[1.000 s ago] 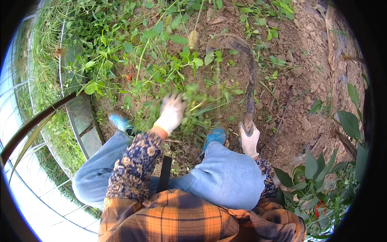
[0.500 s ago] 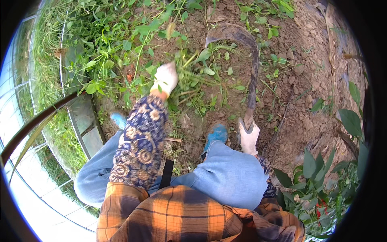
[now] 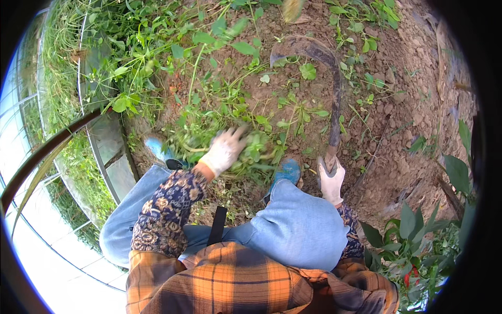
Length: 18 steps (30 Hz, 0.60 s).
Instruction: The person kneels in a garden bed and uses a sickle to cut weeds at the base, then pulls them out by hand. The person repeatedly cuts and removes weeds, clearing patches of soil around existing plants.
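My left hand [image 3: 225, 150], in a white glove, is low over a clump of pulled green weeds [image 3: 256, 146] between my feet. Its fingers look stretched and apart, a little smeared by motion, with leaves against and under them. My right hand [image 3: 331, 183], also gloved in white, is closed round the short wooden handle of a sickle [image 3: 335, 99]. The sickle's dark, worn blade runs away from me and hooks to the left, just above the soil. My palm hides most of the handle.
Blue-covered shoes [image 3: 286, 171] flank the weeds. Dense greenery [image 3: 141, 57] grows at the far left beside a pale panel and frame [image 3: 112, 157]. Pepper plants with red fruit [image 3: 410, 225] stand at the lower right. Bare brown soil [image 3: 402, 120] lies right of the sickle.
My left hand has come nearer to me with the weeds, and its fingers have spread from a closed grip. My right hand keeps the sickle almost where it was.
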Each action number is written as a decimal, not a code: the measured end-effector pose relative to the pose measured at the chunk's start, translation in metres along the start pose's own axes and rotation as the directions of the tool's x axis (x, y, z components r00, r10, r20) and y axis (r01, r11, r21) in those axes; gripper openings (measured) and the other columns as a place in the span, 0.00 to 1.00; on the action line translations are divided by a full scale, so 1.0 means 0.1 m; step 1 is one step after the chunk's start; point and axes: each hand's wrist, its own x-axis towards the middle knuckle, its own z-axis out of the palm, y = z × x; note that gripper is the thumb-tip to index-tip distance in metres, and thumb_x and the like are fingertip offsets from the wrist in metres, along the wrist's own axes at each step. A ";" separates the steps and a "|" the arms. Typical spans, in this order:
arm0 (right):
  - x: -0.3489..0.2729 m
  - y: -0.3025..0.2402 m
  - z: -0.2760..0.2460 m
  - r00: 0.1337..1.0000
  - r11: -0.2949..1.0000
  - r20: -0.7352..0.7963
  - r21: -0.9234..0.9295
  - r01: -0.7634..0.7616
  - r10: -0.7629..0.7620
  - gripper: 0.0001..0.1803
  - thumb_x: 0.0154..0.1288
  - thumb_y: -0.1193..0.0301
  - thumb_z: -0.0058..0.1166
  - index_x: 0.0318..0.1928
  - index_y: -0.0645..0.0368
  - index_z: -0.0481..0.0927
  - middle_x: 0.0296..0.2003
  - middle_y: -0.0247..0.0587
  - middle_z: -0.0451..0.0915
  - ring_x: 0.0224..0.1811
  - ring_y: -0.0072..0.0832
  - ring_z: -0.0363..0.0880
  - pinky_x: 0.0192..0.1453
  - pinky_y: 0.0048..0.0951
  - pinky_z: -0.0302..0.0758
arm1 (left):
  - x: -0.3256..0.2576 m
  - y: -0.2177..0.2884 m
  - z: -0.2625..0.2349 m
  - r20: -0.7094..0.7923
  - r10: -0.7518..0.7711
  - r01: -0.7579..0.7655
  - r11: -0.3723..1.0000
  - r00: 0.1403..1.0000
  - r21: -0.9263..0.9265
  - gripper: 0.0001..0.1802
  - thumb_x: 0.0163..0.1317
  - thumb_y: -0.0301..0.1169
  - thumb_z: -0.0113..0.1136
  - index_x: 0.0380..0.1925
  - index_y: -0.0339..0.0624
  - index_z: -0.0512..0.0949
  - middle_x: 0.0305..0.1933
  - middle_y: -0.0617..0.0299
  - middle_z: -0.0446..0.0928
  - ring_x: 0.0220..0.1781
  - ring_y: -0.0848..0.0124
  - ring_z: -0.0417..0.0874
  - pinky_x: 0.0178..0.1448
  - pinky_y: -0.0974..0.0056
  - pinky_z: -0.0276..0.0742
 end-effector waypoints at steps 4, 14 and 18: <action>-0.02 0.00 0.03 0.999 0.995 0.036 -0.088 0.041 -0.038 0.10 0.61 0.71 0.64 0.36 0.65 0.78 0.23 0.33 0.78 0.26 0.14 0.71 0.33 0.23 0.71 | 0.65 0.07 -0.19 -0.026 -0.387 0.385 0.903 0.922 0.193 0.32 0.57 0.23 0.50 0.65 0.34 0.63 0.57 0.45 0.72 0.35 0.61 0.84 0.34 0.57 0.82; -0.11 -0.08 -0.01 0.999 0.994 0.029 -0.105 0.025 -0.022 0.11 0.60 0.71 0.64 0.37 0.66 0.78 0.25 0.36 0.79 0.27 0.17 0.72 0.35 0.25 0.72 | 0.61 -0.12 -0.36 0.392 -0.272 0.272 0.961 0.879 0.056 0.14 0.56 0.28 0.50 0.40 0.40 0.81 0.39 0.48 0.83 0.45 0.56 0.85 0.46 0.52 0.80; -0.19 -0.01 -0.11 1.000 0.995 -0.005 -0.102 0.014 -0.014 0.10 0.61 0.72 0.63 0.38 0.66 0.78 0.25 0.35 0.79 0.27 0.16 0.71 0.35 0.25 0.72 | 0.24 -0.38 -0.32 0.550 -0.257 0.216 0.966 0.795 0.140 0.14 0.57 0.29 0.51 0.40 0.42 0.83 0.40 0.50 0.84 0.45 0.53 0.85 0.48 0.52 0.80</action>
